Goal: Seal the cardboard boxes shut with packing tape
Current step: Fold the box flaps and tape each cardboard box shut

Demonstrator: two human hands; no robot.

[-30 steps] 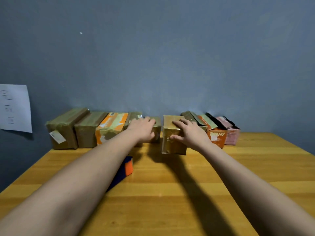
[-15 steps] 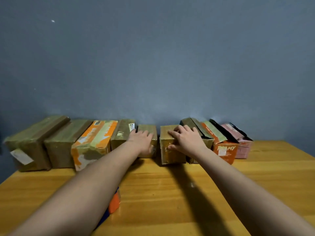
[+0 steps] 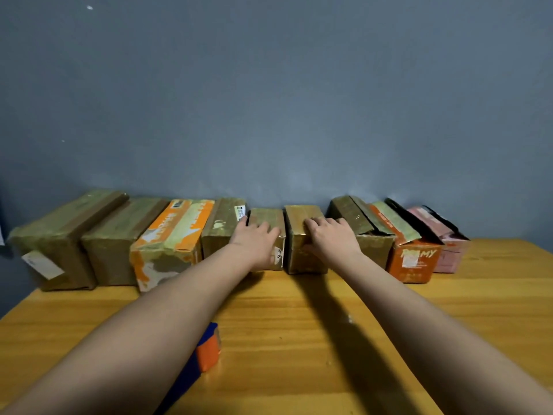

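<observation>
Both bare forearms stretch forward from the near edge of the bench toward its far edge, the two converging slightly. The left hand (image 3: 256, 243) lies palm down, fingers together and nearly straight, pointing toward the far edge, with the thumb hanging down on its inner side. The right hand (image 3: 330, 238) is also palm down, its fingers spread a little and bent at the knuckles, its thumb tucked lower toward the left. The hands are close together but apart.
</observation>
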